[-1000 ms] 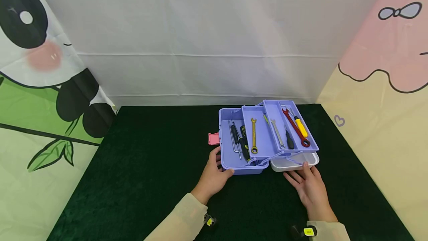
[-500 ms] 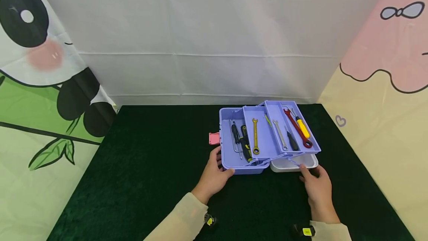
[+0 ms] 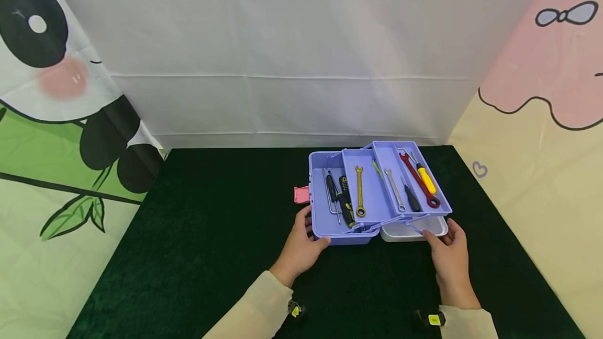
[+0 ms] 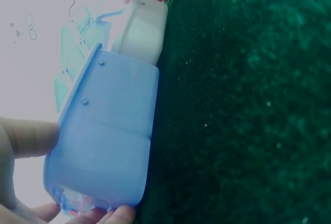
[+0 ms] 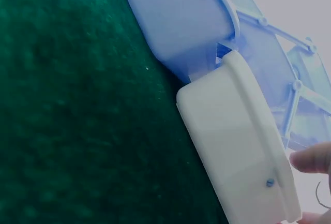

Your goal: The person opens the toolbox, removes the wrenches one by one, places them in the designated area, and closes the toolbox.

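Observation:
A lilac toolbox point(image 3: 349, 241) stands unfolded on the dark green cloth, its two trays raised in steps to the right. My left hand point(image 3: 301, 249) grips its front left corner. In the left wrist view the thumb lies at the rim and the fingers curl round the end wall. On the right, the white lid point(image 3: 400, 233) lies folded back below the trays. My right hand point(image 3: 449, 260) holds the lid's front right corner, thumb at the front rim and fingers round the side. The right wrist view shows the lid's white wall point(image 5: 232, 136) and the thumb beside its rim.
Inside the trays lie a gold wrench point(image 3: 359, 192), a silver wrench point(image 3: 394, 190), a red wrench point(image 3: 419, 179) and a yellow-handled tool point(image 3: 426, 179). Black-handled tools fill the lower box. A pink latch point(image 3: 302, 195) juts out left. A white curtain point(image 3: 301, 67) hangs behind.
My right hand has shifted right along the lid, from fingers spread under its front edge to a hold at its right corner. The trays moved slightly right at first. My left hand stays put.

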### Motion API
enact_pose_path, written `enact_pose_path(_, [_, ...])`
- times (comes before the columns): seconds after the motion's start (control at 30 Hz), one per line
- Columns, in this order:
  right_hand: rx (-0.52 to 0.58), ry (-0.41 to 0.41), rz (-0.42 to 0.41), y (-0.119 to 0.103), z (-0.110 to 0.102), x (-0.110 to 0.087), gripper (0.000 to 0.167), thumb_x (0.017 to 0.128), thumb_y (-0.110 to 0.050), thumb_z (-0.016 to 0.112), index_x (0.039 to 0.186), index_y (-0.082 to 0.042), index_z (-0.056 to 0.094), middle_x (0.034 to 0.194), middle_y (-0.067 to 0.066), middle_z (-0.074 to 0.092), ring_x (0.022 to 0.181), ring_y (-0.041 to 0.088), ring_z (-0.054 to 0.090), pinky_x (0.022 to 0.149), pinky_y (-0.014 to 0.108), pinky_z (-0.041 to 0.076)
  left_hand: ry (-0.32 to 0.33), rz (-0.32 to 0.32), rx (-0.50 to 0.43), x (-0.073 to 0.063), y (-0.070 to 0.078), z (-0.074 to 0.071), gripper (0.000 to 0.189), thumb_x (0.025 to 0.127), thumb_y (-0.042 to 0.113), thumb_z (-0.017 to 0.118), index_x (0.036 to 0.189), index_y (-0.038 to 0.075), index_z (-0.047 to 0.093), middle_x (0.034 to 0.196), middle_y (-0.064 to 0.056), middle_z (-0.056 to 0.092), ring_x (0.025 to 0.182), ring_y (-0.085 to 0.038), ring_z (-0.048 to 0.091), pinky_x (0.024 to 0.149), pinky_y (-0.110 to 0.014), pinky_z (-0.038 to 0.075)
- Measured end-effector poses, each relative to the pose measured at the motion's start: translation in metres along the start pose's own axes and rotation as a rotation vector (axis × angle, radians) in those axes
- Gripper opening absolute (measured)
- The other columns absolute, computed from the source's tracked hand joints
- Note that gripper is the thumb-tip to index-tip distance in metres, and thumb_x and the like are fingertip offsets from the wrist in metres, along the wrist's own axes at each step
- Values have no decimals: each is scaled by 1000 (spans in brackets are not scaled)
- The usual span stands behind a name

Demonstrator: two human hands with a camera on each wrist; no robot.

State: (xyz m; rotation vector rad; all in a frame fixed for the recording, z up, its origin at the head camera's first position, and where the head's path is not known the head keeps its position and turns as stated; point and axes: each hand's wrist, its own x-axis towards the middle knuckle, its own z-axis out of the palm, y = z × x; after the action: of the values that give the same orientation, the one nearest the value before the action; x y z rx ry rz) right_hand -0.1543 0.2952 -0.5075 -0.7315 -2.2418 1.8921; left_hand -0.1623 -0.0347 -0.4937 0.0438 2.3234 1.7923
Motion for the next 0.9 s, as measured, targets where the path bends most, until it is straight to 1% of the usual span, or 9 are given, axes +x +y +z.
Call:
enact_pose_path(0.03, [3,-7,-4,-1,0,1,82,103,-25,61,164,-12,9,167,16,19,139,31,33,119,36,36,0,1,-1,0,0,0,83,97,16,70,161,24,17,156,-15,36,141,-32,43,115,-53,40])
enact_pose_path(0.17, [-8,-53,-47,-5,-2,5,83,102,-19,63,164,-12,10,166,14,19,136,30,33,109,19,41,-3,4,2,0,-1,-1,84,97,17,70,161,24,17,156,-15,36,141,-32,44,114,-53,40])
enact_pose_path(0.27, [-31,-98,-84,-8,-4,8,86,100,-20,67,164,-11,10,166,15,16,139,32,28,113,26,41,-5,8,2,0,-2,-1,84,97,18,70,161,24,17,156,-15,37,141,-32,44,114,-53,41])
enact_pose_path(0.33, [-54,-126,-97,-9,-7,11,89,99,-26,69,164,-10,9,167,16,13,142,35,22,121,43,33,-5,11,2,1,-2,-1,83,97,18,70,161,24,17,155,-15,37,140,-32,45,114,-52,41])
enact_pose_path(0.4, [-74,-150,-114,-9,-9,13,92,98,-31,70,164,-10,8,167,17,11,144,37,18,122,58,26,-6,12,2,1,-1,0,83,97,18,70,161,24,17,155,-15,37,140,-33,45,114,-52,41])
enact_pose_path(0.63, [-145,-262,-176,-3,-19,21,99,97,-36,70,164,-12,2,166,20,12,140,42,22,119,65,24,-11,8,10,0,-1,0,83,97,20,70,161,24,17,156,-15,37,141,-33,45,115,-52,40])
enact_pose_path(0.7, [-170,-306,-200,-1,-21,24,101,96,-36,71,165,-15,-1,166,20,12,139,43,24,119,62,29,-10,10,13,0,-1,0,83,97,19,70,161,24,17,156,-15,36,141,-32,44,115,-52,40])
enact_pose_path(0.8, [-209,-346,-239,0,-21,28,104,94,-36,73,165,-22,-2,165,18,16,136,42,30,113,43,41,-9,15,15,0,0,-1,84,97,18,70,161,23,16,157,-15,36,142,-32,43,115,-52,40])
enact_pose_path(0.9, [-221,-352,-266,2,-20,32,107,93,-35,75,165,-27,-3,165,17,16,136,43,31,111,41,43,-11,15,13,0,0,-1,84,97,17,70,161,23,17,157,-15,36,142,-31,42,115,-52,40])
